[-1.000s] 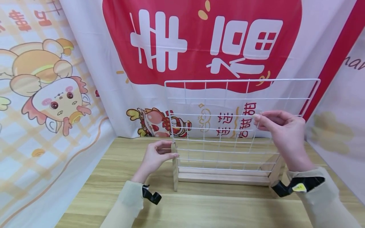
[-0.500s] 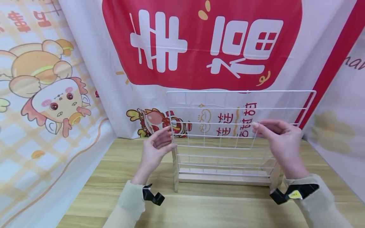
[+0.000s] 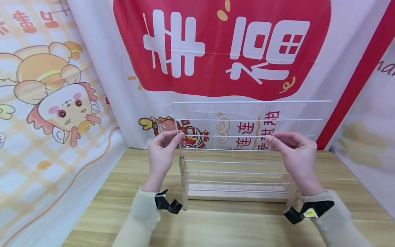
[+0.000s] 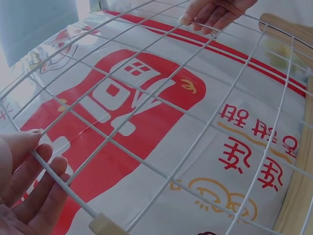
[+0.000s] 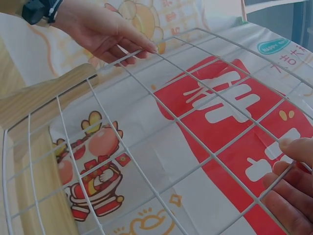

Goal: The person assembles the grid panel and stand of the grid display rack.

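Observation:
A white wire grid panel (image 3: 247, 102) stands upright in a pale wooden stand (image 3: 234, 196), its side edges running down between the two wooden end pieces. My left hand (image 3: 162, 154) pinches the panel's left edge wire just above the left wooden upright (image 3: 184, 185); in the left wrist view the thumb and fingers of that hand (image 4: 34, 181) lie on either side of the wire. On the other side, my right hand (image 3: 297, 156) pinches a wire on the panel's right part. The right wrist view shows its thumb and curled fingers (image 5: 293, 191) at the wire.
The stand rests on a wood-grain table (image 3: 222, 226). A white and red printed cloth (image 3: 216, 51) hangs behind it, with a patterned cloth (image 3: 61, 85) at the left and a pale one (image 3: 364, 137) at the right. Black wrist cameras (image 3: 168, 202) sit on both sleeves.
The wire grid has dropped lower in the stand, and panel and stand have shifted slightly left. My left hand has risen from the wooden upright to the wire edge; my right has come down and left.

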{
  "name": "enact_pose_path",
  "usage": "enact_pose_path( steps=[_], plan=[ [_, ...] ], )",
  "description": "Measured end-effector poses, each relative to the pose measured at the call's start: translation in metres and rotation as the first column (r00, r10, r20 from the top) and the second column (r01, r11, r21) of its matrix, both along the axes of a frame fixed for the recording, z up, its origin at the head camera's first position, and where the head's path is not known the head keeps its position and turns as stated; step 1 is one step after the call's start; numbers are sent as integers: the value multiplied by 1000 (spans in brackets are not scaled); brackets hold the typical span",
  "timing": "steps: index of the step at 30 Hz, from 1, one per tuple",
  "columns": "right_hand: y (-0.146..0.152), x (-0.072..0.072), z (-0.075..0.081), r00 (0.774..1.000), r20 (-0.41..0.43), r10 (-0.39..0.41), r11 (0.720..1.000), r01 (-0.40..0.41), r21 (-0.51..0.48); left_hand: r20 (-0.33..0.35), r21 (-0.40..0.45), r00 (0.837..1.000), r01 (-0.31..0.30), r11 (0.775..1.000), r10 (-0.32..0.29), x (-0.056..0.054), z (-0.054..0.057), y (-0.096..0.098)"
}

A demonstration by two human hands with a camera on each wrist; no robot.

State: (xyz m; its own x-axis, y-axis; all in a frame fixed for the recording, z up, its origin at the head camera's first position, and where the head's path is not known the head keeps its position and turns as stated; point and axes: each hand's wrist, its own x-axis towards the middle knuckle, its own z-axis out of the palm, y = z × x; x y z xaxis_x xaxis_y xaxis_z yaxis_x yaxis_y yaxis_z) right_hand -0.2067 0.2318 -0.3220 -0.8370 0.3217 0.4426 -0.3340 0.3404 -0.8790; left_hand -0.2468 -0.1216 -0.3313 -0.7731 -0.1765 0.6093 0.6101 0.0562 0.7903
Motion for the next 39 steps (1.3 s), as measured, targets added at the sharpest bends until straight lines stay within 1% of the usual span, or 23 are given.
enact_pose_path(
  steps=[5,8,11,13,15,17,18,20,23,25,27,29,32,34,39],
  plan=[
    [-1,1,1,999,-17,28,999,-29,-18,14,-7,1000,5,1000,-5,2,1,-3],
    [3,4,2,999,-30,44,998,-45,-42,19,5,1000,25,1000,-25,4,1,-3],
    [10,10,3,999,-34,29,999,-30,-35,8,7,999,37,999,-37,3,1,-3],
    [16,15,6,999,-40,14,999,-16,-47,1,4,999,38,999,-38,3,1,-4],
    [24,19,9,998,-60,20,995,-25,-99,0,4,999,32,999,-32,3,1,-4],
    [32,23,12,996,-87,30,983,-45,-180,6,9,1000,27,1000,-27,3,1,-3],
    [36,24,14,994,-107,33,970,-57,-235,13,16,1000,27,1000,-27,3,1,-3],
    [44,26,17,988,-152,7,944,-57,-325,23,30,999,32,999,-33,4,2,-2],
    [56,28,19,977,-193,-93,911,5,-413,35,43,999,33,999,-34,5,3,-2],
    [63,27,19,964,-212,-161,897,54,-438,36,43,999,29,999,-31,5,3,-2],
    [68,25,18,959,-208,-191,887,78,-455,34,35,999,25,999,-26,5,2,-3],
    [71,24,16,968,-163,-191,887,99,-452,29,32,999,27,999,-28,5,0,-4],
    [73,22,12,982,-87,-167,886,111,-450,27,25,999,30,999,-31,6,-2,-6],
    [73,21,10,987,-39,-156,892,123,-435,25,23,999,34,999,-35,6,-2,-6],
    [74,17,9,988,-53,-143,890,105,-443,19,17,999,41,999,-41,6,0,-5]
  ],
)
